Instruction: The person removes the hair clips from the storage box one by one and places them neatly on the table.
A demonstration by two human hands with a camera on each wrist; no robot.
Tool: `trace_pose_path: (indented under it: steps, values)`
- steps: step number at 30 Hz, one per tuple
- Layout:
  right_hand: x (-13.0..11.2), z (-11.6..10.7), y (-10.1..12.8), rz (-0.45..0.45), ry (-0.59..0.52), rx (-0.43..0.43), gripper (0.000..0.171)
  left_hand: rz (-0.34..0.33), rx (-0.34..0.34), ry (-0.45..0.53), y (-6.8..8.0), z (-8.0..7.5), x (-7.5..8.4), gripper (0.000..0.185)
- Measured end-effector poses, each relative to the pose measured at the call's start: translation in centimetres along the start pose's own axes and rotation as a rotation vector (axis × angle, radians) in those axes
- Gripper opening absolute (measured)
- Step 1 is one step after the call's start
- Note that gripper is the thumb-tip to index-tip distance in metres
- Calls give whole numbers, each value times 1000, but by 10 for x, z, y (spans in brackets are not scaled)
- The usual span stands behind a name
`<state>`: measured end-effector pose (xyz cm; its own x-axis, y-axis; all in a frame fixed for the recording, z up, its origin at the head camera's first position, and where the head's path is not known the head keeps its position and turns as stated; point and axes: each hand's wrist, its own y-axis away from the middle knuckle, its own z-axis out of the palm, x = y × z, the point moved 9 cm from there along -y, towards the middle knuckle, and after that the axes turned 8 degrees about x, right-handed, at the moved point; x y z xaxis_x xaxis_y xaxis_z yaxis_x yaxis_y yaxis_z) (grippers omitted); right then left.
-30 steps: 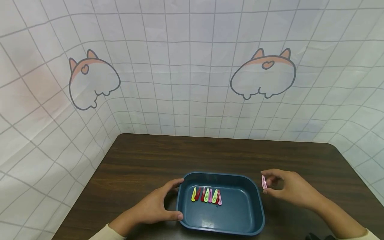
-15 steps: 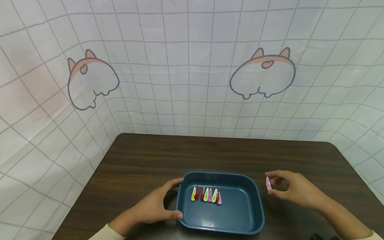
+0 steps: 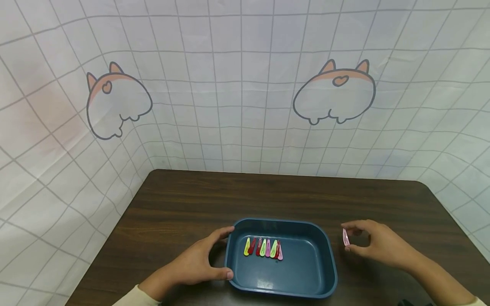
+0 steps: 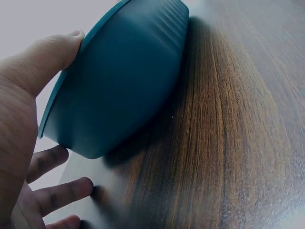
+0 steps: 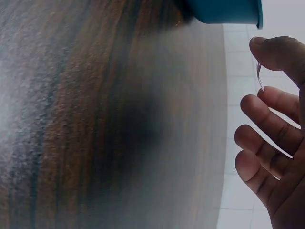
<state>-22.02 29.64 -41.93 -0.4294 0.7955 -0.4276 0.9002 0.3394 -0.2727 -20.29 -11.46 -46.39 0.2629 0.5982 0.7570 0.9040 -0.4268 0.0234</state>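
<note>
Shifted since the earlier frame: right hand (image 3: 380, 242) and pink hair clip (image 3: 346, 237), now slightly farther from the tray (image 3: 302, 268) and closer to the right edge of the desk (image 3: 183, 199). Contents, left to right. Grid-printed cloth (image 3: 57, 170), pale, rising beyond the desk's left and far edges. Left hand (image 3: 193, 261), fingers spread, not clenched; thumb resting on the tray's rim toward its near left corner, forefinger touching its far left corner. Tray, dark blue, rounded corners, standing on the desk, apart from the far edge. Eight hair clips (image 3: 268, 249), on the tray floor nearer its left wall, side by side in one row: yellow, red, red, yellow-green, pink, yellow-green, red, pink; whether the last overlap, cannot tell. Pink hair clip, single, outside the tray, near its right wall, raised off the desk, pinched between the right hand's thumb and forefinger; other fingers loosely bent. Dark object (image 3: 405, 303), below the right forearm (image 3: 436, 274), partly cut off, unidentified.
</note>
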Motion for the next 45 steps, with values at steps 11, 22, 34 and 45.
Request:
trace_pose_path:
  steps: [11, 22, 34, 45]
  values:
    - [4, 8, 5, -58, 11, 37, 51, -1, -2, -4, -1, 0, 1, 98]
    - [5, 18, 10, -154, 57, 69, 51, 8, -2, 10, -1, 0, 1, 97]
    - [14, 26, 13, -86, 35, 20, 50, 8, 2, -2, -1, 0, 0, 97]
    - [21, 31, 15, -34, -3, -14, 51, 5, -6, -4, -1, 1, -2, 96]
